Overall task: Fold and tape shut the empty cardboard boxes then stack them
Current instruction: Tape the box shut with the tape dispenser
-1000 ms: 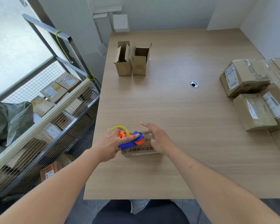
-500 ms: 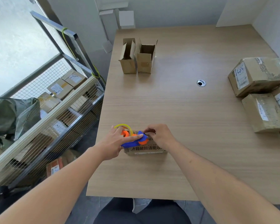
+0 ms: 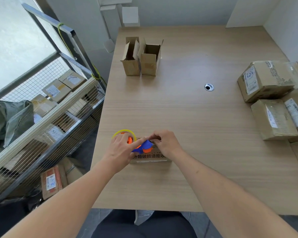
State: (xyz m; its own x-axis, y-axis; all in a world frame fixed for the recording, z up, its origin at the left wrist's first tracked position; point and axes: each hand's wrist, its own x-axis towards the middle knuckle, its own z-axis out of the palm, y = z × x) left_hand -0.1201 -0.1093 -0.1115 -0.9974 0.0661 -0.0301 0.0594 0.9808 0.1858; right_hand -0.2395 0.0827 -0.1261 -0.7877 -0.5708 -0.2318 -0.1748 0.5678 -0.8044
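Gripping a blue and orange tape dispenser (image 3: 142,147) with its yellowish roll of tape (image 3: 123,133), the left hand (image 3: 121,151) has its fingers curled round the tool and its forefinger stretched along the top, holding it down on a small cardboard box (image 3: 150,156) that lies near the front edge of the wooden table (image 3: 187,117). The right hand (image 3: 163,142) sits just beside the dispenser's nose with its fingertips bunched in a pinch at the box top; what they pinch is too small to make out, though it looks like the tape end. The box shows a line of printed characters on its near side. Far across the table, two open boxes (image 3: 141,57) stand upright and touching, flaps raised. At the right edge a group of taped parcels (image 3: 272,98) with labels lies packed together. To the left of the table stands a wire-mesh cart (image 3: 46,107) loaded with more parcels.
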